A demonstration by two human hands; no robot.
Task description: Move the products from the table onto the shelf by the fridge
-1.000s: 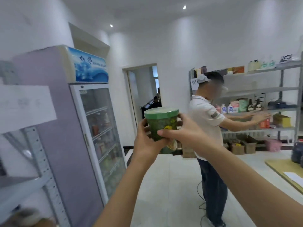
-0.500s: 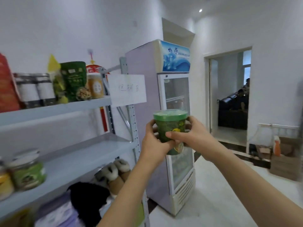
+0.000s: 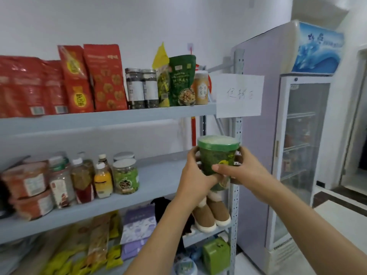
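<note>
Head view. Cup (image 3: 217,161) clasped upright, lid up, between left hand (image 3: 195,173) and right hand (image 3: 244,171); fingers of both curled round its sides, right thumb across the front. Just left of the hands, bare shelf (image 3: 162,175) board. Right of them, fridge (image 3: 258,155).

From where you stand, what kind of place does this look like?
Probably a small shop: a metal shelf stocked with red snack bags and jars, a glass-door fridge beside it, and a handwritten paper sign.
</note>
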